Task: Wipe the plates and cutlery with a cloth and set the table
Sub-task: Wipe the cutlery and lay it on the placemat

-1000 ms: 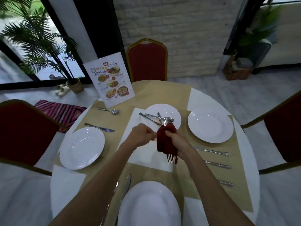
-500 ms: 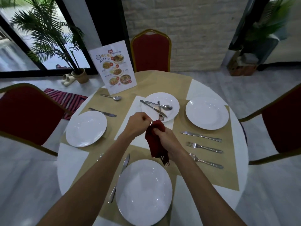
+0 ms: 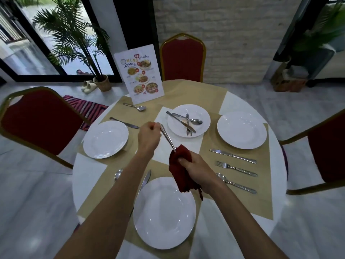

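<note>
Wiping cutlery looks to be the step in hand; at frame centre the left hand [image 3: 149, 136] pinches the handle of a slim steel utensil [image 3: 167, 138]; the right hand [image 3: 197, 170] clenches a soft, crumpled red cloth [image 3: 182, 172] round its hidden head; next, I judge, the utensil must slide free and be laid beside a glossy round plate [image 3: 164, 212], lower centre; three pieces [image 3: 183, 122] wait on the far plate [image 3: 198, 111], upper centre.

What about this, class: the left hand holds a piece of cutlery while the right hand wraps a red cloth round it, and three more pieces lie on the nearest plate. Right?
Wrong plate: in the head view the knife, fork and spoon lie on the far middle plate. The rest holds.
</note>
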A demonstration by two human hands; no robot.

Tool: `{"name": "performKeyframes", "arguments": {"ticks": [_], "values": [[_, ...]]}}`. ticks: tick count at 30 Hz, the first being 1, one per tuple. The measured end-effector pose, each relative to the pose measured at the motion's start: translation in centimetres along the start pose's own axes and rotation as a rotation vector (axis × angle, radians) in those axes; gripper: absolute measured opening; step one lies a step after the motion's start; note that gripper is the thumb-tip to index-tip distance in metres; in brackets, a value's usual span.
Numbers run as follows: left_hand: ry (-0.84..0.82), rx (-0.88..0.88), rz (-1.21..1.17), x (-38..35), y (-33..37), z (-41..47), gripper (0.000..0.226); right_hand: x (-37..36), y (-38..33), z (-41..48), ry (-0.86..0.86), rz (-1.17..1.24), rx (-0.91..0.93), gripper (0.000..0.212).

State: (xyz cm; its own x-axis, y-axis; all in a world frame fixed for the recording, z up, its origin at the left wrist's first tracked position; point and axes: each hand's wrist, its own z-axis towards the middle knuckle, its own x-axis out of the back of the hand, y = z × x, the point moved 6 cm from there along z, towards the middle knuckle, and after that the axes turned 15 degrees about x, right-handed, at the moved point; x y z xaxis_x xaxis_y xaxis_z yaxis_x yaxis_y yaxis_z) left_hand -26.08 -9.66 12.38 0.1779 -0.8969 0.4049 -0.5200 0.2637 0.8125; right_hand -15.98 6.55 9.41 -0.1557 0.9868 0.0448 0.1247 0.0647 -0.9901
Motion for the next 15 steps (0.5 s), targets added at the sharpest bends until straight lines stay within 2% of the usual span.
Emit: {"name": "performKeyframes", "arguments": {"ticks": [2,4,6,9,12,15], "values": [[-0.11,0.025,-0.062,-1.4,-0.9,-1.5,0.029,0.0,-0.2,0.2,0.034,0.019,0.005,0.02],[-0.218,0.084,-0.133,-2.6,-1.6,-2.4,0.023,-0.1,-0.6,0.6,0.055,0.008,0.024,0.022],[-0.222,0.137,-0.234,-2.1,-1.5,-2.4,0.015,-0.2,-0.6,0.6,0.05,-0.017,0.024,0.023],[-0.138,0.16,-0.381,-0.1,-1.2,-1.4,0.012,0.4,0.3,-0.2,0.044,-0.018,-0.037,0.023],[0.006,0.047,-0.424,2.2,-0.1,-1.1,0.01,2.0,2.1,-1.2,0.104,0.08,-0.154,0.018],[-0.04,-0.146,-0.234,1.4,0.9,-3.6,0.018,1.9,3.1,-1.3,0.186,0.428,-0.27,0.029]]}}
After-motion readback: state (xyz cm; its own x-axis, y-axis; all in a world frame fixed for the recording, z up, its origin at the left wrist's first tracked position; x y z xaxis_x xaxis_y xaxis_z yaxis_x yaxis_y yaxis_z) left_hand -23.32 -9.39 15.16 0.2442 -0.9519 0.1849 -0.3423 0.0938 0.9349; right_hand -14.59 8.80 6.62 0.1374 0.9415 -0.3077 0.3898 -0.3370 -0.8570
